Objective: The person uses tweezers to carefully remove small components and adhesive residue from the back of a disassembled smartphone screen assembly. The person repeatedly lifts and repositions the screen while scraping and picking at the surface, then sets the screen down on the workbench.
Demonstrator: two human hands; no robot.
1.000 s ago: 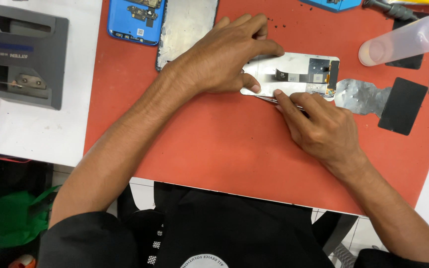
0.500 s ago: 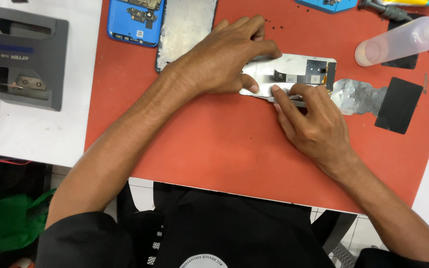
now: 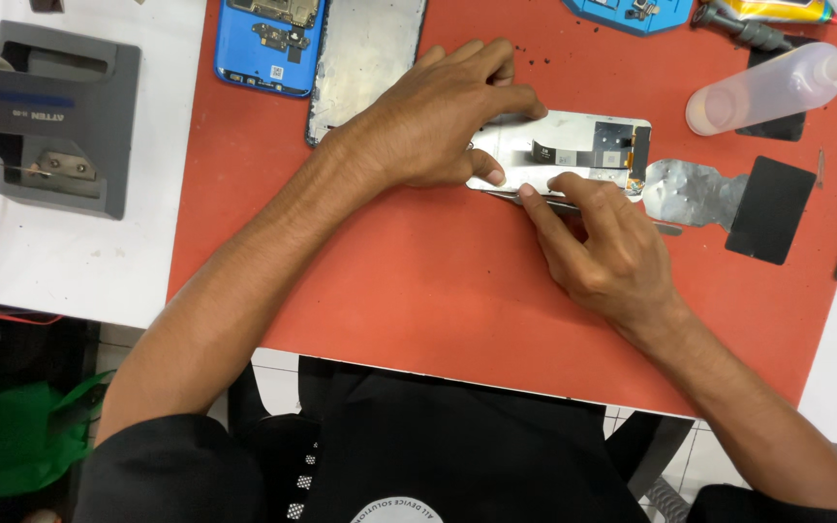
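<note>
Two hands are working over a phone display panel point(image 3: 573, 150) lying face down on the red mat point(image 3: 418, 291) in the head view. Left hand point(image 3: 438, 121) is pressing flat on the panel's left end, fingers spread, pinning it. Right hand point(image 3: 603, 252) is pinching a thin metal tool point(image 3: 535, 200) against the panel's near edge. Thin, stiff and brittle by its look, the panel is probably best held by its edges.

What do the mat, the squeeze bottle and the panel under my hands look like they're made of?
Mat: matte red-orange, probably silicone or rubber.
Squeeze bottle: translucent soft plastic, by its cloudy wall.
Panel: shiny silver, likely metal foil or sheet backing, with a dark flex strip.
</note>
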